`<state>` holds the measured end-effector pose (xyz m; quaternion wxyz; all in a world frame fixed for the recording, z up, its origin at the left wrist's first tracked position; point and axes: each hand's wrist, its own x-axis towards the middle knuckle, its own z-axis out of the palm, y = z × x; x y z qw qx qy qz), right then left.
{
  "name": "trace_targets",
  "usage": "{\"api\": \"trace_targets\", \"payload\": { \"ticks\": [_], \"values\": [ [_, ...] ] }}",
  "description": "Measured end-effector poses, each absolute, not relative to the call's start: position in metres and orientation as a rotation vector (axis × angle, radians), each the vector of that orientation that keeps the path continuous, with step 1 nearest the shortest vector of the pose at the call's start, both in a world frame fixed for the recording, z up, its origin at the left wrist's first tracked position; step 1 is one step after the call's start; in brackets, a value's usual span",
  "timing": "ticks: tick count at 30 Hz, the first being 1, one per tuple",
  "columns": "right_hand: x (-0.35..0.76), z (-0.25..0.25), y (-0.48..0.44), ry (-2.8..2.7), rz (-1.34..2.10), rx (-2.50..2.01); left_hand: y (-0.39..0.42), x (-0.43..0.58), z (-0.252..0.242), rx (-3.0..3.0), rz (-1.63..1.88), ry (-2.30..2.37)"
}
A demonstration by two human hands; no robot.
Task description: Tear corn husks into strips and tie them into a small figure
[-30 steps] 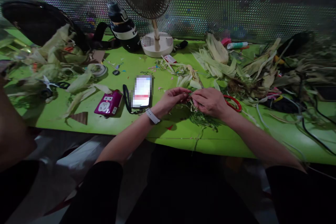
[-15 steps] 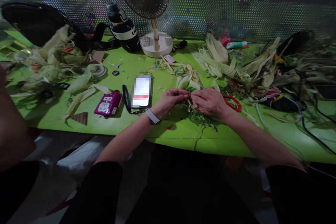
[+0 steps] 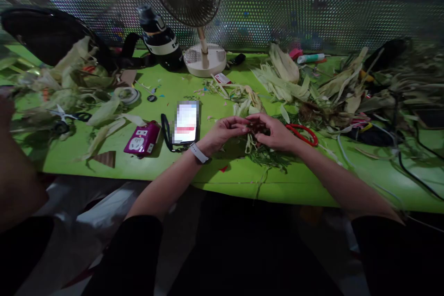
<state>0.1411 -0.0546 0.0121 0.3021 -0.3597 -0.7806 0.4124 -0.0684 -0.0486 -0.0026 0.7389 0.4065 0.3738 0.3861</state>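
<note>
Observed from beside the table: left hand (image 3: 227,133), thumb and fingertips drawn close, nearly meets right hand (image 3: 274,133), fingers curled; whether either clamps anything, I cannot tell. Heap of thin, shredded green leaves (image 3: 270,159) lies under right hand on glossy lime-green table (image 3: 169,85). Red looped handle (image 3: 316,138) near right wrist.

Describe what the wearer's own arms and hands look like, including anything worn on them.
Both the left hand and right hand are ungloved. Black sleeves end around the elbows, leaving the forearms bare. The left wrist wears a pale band with small dark marks along it; the right wrist shows nothing worn.
</note>
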Motion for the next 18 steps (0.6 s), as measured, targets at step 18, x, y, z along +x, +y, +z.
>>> {"api": "trace_targets", "payload": {
  "ticks": [18],
  "values": [
    [0.1423,0.0072,-0.0520,-1.917,1.158,-0.925,-0.0510,-0.0727,0.0013,1.300,0.936,0.917]
  ]
}}
